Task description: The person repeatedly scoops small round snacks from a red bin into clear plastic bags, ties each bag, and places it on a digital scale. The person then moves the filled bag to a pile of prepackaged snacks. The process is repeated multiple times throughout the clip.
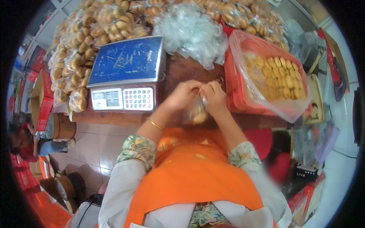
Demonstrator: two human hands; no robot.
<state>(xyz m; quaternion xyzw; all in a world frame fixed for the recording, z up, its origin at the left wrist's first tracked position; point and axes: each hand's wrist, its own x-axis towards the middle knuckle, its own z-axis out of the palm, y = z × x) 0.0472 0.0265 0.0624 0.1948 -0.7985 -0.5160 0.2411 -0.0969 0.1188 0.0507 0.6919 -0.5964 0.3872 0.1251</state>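
Both my hands meet over the front of the wooden table. My left hand and my right hand pinch the gathered top of a small clear plastic bag. Pale golden pastries show in the bottom of the bag, which hangs near the table's edge. Its neck is mostly hidden by my fingers, and the left hand is slightly blurred. Just right of my right hand stands a red plastic crate, lined with a clear plastic sheet and holding rows of golden pastries.
Left of my hands is a digital scale with a scratched blue plate. Beyond my hands lies a heap of clear plastic bags. Bagged pastries are piled along the table's left and far sides. A person sits at the far left.
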